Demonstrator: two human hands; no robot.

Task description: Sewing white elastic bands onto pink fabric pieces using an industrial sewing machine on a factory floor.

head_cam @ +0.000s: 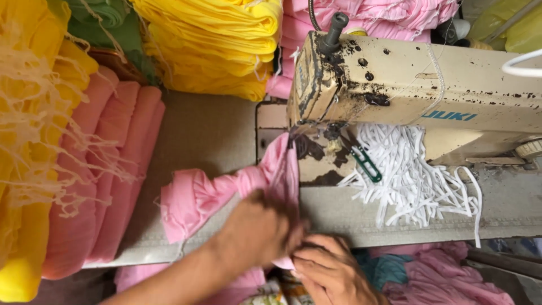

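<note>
— Where is the pink cloth just now?

— It lies on the grey surface, one end drawn under the head of the cream sewing machine, the other end bunched and spread to the left. The near edge hangs toward the person.

— And the hands?

— Both are at that near edge, close together and touching. The left hand rests knuckles-up on the cloth with its fingers curled onto it; the right hand is pinched on the hem just beside it. Both seem closed on the fabric, though the fingertips are hidden.

— How would that cloth handle?

— By the look of it, light, thin and very soft; it gathers into folds and would slide or stretch easily. A hold at the edge with both hands, near the needle, looks the most controlled grip.

— What else can be counted?

— One sewing machine, one green thread snip on its bed, and one loose pile of white elastic strips, too many to count. To the left stand rolled salmon-pink fabrics, about four, with fringed yellow cloth beside them. One stack of folded yellow fabric sits behind, and more pink fabric behind the machine.
</note>
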